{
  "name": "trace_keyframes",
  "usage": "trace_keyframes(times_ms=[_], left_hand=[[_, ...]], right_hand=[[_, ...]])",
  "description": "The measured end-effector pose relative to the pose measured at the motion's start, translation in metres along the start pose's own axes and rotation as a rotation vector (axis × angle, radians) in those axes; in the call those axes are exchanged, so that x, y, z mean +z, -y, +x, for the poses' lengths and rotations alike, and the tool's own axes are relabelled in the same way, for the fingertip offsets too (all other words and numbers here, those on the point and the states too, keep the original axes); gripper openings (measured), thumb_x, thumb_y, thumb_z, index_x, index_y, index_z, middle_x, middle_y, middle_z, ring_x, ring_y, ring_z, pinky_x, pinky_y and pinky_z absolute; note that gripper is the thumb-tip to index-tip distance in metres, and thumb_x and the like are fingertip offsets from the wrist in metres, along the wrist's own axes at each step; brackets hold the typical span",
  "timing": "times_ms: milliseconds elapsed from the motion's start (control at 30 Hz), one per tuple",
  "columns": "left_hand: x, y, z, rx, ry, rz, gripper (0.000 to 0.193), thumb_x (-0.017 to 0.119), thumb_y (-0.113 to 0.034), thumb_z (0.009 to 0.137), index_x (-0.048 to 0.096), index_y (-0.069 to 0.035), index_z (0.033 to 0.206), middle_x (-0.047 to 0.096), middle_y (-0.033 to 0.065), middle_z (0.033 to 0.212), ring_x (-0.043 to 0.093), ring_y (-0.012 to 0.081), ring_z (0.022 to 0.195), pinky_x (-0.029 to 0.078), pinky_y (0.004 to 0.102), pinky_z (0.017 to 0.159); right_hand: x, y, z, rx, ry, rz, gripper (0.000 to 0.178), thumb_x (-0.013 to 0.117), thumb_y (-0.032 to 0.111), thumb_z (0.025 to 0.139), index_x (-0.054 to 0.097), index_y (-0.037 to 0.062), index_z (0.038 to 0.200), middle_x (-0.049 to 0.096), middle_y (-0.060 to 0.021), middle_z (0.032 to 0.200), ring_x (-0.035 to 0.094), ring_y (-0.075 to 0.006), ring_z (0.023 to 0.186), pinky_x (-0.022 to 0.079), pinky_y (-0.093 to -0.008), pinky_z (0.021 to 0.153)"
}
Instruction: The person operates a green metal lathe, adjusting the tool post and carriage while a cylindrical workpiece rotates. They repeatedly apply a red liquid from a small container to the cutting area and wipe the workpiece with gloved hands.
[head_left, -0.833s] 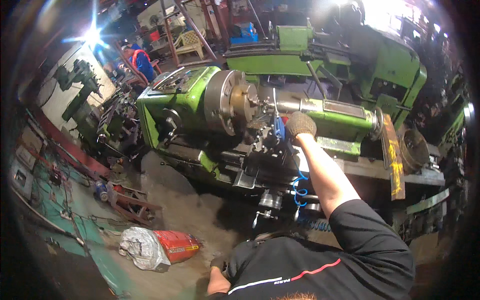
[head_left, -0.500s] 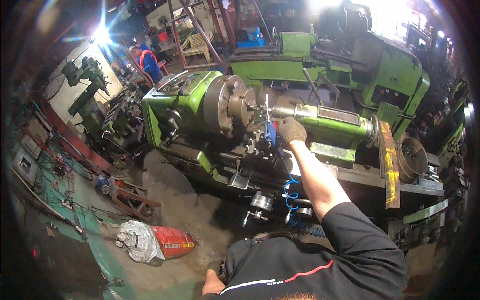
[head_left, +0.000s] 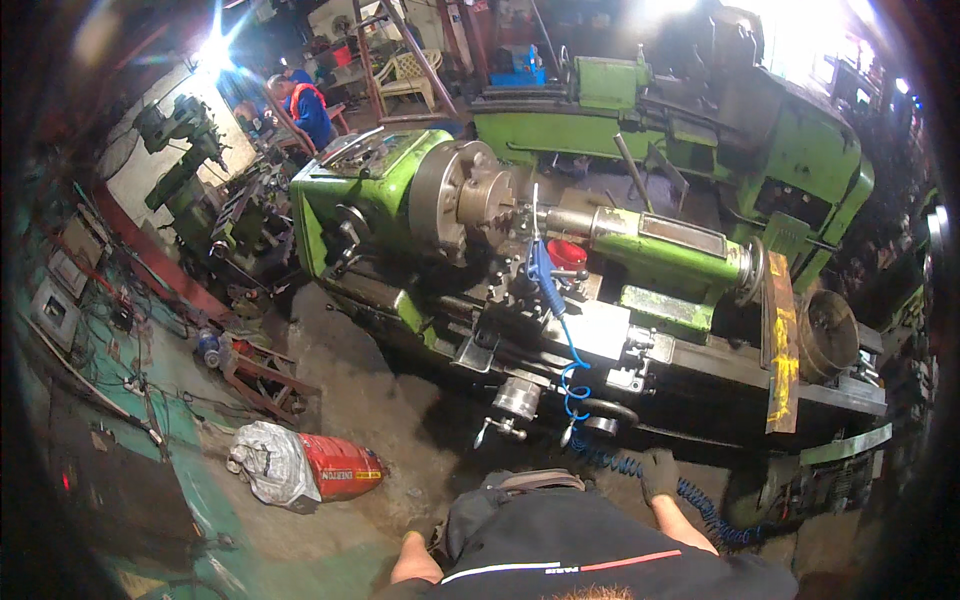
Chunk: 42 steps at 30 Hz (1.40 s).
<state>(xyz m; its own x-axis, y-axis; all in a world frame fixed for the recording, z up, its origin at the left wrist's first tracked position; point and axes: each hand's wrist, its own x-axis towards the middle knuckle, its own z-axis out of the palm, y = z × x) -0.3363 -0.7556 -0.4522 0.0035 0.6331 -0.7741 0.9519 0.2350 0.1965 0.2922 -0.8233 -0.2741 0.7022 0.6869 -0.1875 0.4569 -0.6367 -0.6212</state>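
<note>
My right hand, in a dark glove, hangs low beside the blue coiled hose; its fingers are not clear enough to show whether they hold anything. At the lower left, my left hand shows only as a small part at the end of my forearm, its fingers hidden. A blue air blow gun with a thin metal nozzle rests on the green lathe's carriage, its hose hanging down the front. Beside the gun is a rounded red object. The lathe chuck faces the green tailstock.
Cross-slide handwheel sticks out toward me. A red-and-white sack lies on the floor at left. Rusty metal strip and round metal drum stand at the right. Another green lathe and a person in an orange vest are behind.
My right hand has left the blow gun area and dropped down to my side by the coiled hose. The red object and carriage top are now uncovered. The view has shifted slightly.
</note>
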Motion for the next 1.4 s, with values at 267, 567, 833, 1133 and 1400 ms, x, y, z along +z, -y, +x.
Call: trace_keyframes(times_ms=[267,567,833,1133,1400], left_hand=[[-0.063,-0.031,0.059,0.203,0.031,0.188,0.042,0.051,-0.036,0.111,0.083,-0.016,0.127,0.083,0.016,0.118,0.08,0.0312,0.111,0.06,0.0497,0.095],[-0.166,-0.102,0.15,0.755,-0.092,0.583,0.043,0.051,-0.039,0.109,0.085,-0.017,0.123,0.084,0.0172,0.115,0.08,0.0335,0.113,0.059,0.0516,0.096],[-0.205,-0.117,0.188,0.479,0.227,0.6,0.052,0.054,-0.05,0.103,0.083,-0.016,0.13,0.077,0.0196,0.139,0.073,0.0405,0.129,0.054,0.0542,0.108],[-0.183,-0.067,0.209,0.378,0.263,0.458,0.055,0.055,-0.049,0.106,0.079,-0.012,0.138,0.072,0.0188,0.149,0.07,0.04,0.133,0.051,0.0524,0.111],[-0.207,-0.111,0.203,0.414,0.155,0.608,0.045,0.061,-0.041,0.106,0.08,-0.015,0.137,0.078,0.0152,0.138,0.078,0.0351,0.116,0.059,0.0485,0.099]], right_hand=[[-0.009,-0.217,-0.107,0.622,0.73,-0.386,0.057,0.067,0.051,0.106,0.069,0.01,0.147,0.069,-0.0178,0.148,0.067,-0.0382,0.128,0.054,-0.0505,0.106],[0.062,-0.162,-0.097,0.89,0.305,0.155,0.036,0.076,0.039,0.101,0.08,0.0101,0.122,0.082,-0.0135,0.111,0.077,-0.0319,0.09,0.061,-0.0502,0.08],[0.105,-0.055,-0.129,0.83,0.149,0.391,0.025,0.072,0.02,0.103,0.073,0.001,0.119,0.075,-0.0172,0.09,0.074,-0.0323,0.071,0.058,-0.0511,0.059],[0.178,-0.207,-0.235,0.318,0.813,-0.623,0.048,0.07,0.045,0.097,0.08,0.016,0.134,0.079,-0.0233,0.13,0.077,-0.0401,0.118,0.06,-0.0541,0.099],[0.17,-0.126,-0.212,0.737,0.477,-0.181,0.036,0.07,0.036,0.1,0.08,0.008,0.121,0.078,-0.0204,0.125,0.075,-0.0391,0.113,0.059,-0.0514,0.093]])
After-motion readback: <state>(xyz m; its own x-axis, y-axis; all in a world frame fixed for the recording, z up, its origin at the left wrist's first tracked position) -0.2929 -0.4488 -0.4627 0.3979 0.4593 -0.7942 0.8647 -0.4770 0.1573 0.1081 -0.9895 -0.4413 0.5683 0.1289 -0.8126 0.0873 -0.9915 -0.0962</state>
